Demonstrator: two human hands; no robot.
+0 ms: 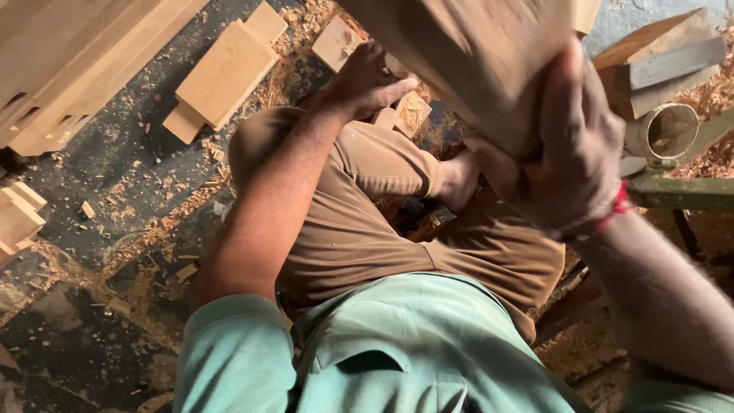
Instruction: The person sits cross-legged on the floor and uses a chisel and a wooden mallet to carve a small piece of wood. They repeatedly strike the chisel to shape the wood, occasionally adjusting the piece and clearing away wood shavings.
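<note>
Big wooden block [466,57] is held up close to the camera, above the lap, both hands on it. Its long axis runs roughly from upper left down to lower right, toward the right hand [569,153], which sits at the lower end and is nearer the camera. Right fingers wrap up over the block's near face, pressed together, thumb side hidden behind the wood. Left hand [367,80] is farther out at the block's left edge, fingers curled under/against it; can't tell exactly how tight, since the block is blurred there.

Block looks pale brown, plain sawn wood, flat faces, square corner at the bottom; motion blur hides the grain.

Around: person sits w/ brown trousers [367,222] and green shirt [397,352]. Floor [130,160] is dark, strewn w/ sawdust and chips. Flat wood boards [222,76] lie well apart on the floor to the left; a green machine edge [680,191] w/ a round metal pipe [665,130] sits just right of the right hand.
</note>
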